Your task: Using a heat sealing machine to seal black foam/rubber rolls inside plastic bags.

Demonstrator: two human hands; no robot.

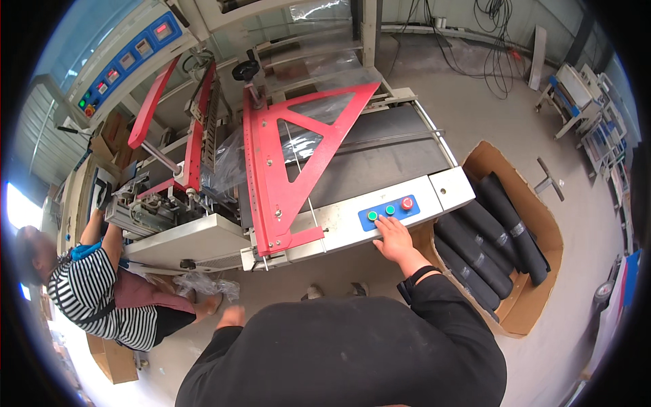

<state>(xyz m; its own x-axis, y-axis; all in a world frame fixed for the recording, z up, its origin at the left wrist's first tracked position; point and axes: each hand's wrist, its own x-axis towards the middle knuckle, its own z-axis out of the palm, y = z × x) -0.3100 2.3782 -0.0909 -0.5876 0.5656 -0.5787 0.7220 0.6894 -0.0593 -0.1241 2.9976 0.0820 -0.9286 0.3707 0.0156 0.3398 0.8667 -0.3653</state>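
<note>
A concrete workshop floor [475,102] surrounds a wrapping machine [325,169] with a red triangular frame [291,156] and a dark belt. The right hand [393,241] lies flat and spread, holding nothing, just below the blue button panel [389,211] on the machine's front edge, fingertips touching it, handy for pressing. The left hand [232,316] hangs loosely open below the machine; a cardboard box [536,224] of black rolls [488,244] stands right of the panel, within reach.

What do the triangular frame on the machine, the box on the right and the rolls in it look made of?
Triangular frame: apparently painted metal, glossy red with a row of holes down its edge. Box: brown corrugated cardboard, flaps open, matte. Rolls: dark, matte sheet rolled tight, possibly rubber or foam; the view leaves it open. Right hand rests at the blue button panel.
</note>
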